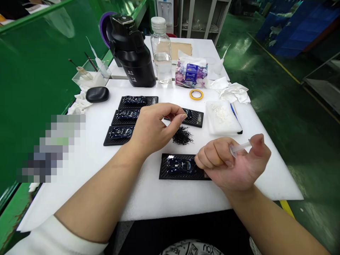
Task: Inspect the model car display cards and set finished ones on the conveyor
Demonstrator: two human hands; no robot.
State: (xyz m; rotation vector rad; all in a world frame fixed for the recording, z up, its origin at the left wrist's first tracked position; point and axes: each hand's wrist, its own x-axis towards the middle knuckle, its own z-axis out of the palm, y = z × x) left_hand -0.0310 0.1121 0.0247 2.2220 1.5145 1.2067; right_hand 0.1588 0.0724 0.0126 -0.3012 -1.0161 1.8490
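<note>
My right hand (233, 164) is wrapped round a syringe (240, 147), with the thumb on the end of its clear plunger; the syringe's barrel and tip are hidden by my fingers. Just left of that hand, a dark blue model car (180, 165) sits on a black carbon-patterned base (164, 171), whose right end my hand covers. My left hand (152, 129) hovers with thumb and forefinger pinched together; whatever is between them is too small to make out. Under its fingertips lies a pile of thin black pieces (182, 135). Behind them is another base (198, 118) with a model car partly hidden.
Several model cars on bases (122, 132) stand at the left. Toward the back are a black flask (135, 56), a clear bottle (162, 63), a tissue pack (191, 72) and yellow tape (196, 94). A white foam block (223, 124) and crumpled tissues (235, 92) lie right.
</note>
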